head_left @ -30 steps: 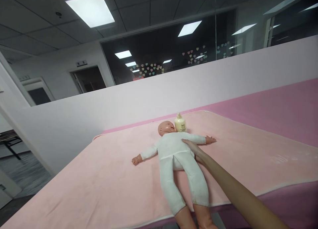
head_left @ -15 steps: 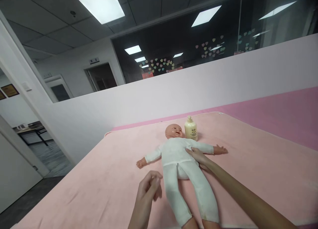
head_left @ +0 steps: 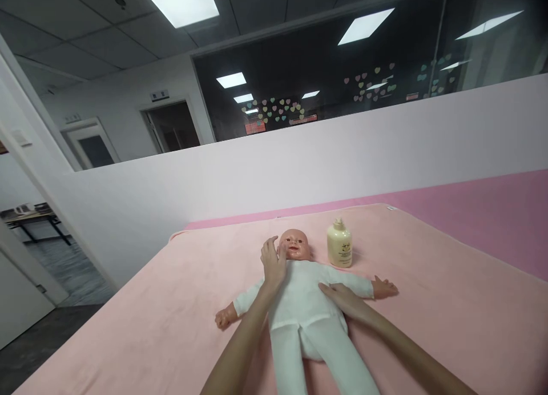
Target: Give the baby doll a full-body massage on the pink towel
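A baby doll [head_left: 299, 295] in a white suit lies face up on a pink blanket [head_left: 171, 309], its arms spread. My left hand [head_left: 274, 261] is beside the doll's head, at the left cheek and shoulder in view, with its fingers apart and nothing in it. On the right side of the doll's chest rests my right hand [head_left: 342, 299], fingers extended over the white cloth, partly under the doll's arm. A pale yellow pump bottle [head_left: 339, 245] stands upright on the blanket, right of the doll's head.
Behind the blanket runs a white low wall [head_left: 299, 172] with a pink band [head_left: 483, 204] and dark glass above. At the left are a doorway and a dark-topped desk [head_left: 29, 217] beyond it.
My left hand has moved forward from beside the doll's hip to its head and opened. The doll's head now faces up instead of rightward. My right hand stays at the chest.
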A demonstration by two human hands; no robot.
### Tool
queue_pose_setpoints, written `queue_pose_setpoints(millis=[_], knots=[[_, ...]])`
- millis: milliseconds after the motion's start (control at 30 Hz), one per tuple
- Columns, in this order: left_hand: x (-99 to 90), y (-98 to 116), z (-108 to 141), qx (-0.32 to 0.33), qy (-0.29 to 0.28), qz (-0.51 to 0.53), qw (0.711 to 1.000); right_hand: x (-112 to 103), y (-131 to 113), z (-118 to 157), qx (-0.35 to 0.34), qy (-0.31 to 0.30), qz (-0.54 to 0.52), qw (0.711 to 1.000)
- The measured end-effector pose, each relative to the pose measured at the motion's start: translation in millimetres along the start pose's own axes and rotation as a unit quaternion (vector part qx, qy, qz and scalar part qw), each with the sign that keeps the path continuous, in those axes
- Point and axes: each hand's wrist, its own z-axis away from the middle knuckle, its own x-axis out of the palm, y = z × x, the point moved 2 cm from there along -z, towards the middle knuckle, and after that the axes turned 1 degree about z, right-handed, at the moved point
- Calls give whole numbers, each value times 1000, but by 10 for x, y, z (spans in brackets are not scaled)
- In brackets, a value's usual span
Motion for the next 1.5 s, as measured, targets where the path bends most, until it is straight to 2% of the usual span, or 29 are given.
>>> queue_pose_setpoints(millis=[67,100,167,267,367,433,500,633,800,1000,1500], knots=[[105,-128,-101,-15,-10,43,999,-109,-167,33,59,-58,125,989],[151,-187,-143,-28,-3,66,997,-155,-280,31,55,-71,167,982],[221,-302,-195,-55,38,101,993,-201,-531,-29,-3,-63,178,982],[277,-455,-196,-83,102,118,984,-140,-824,-263,-98,17,135,986],[291,-543,-158,-92,103,132,981,57,-947,-595,-195,142,111,964],[284,-555,-142,-88,92,141,982,231,-933,-809,-224,206,78,949],[275,-543,-140,-81,83,146,982,402,-871,-987,-219,232,45,947],[269,-509,-150,-74,77,151,983,597,-722,-1190,-218,207,-41,953],[299,-468,-164,-58,41,170,983,582,-603,-1253,-241,156,-114,951],[340,-514,-170,-86,20,211,973,564,-607,-1229,-249,86,-137,955],[392,-571,-189,-78,10,214,974,519,-472,-1285,-249,103,-98,958]])
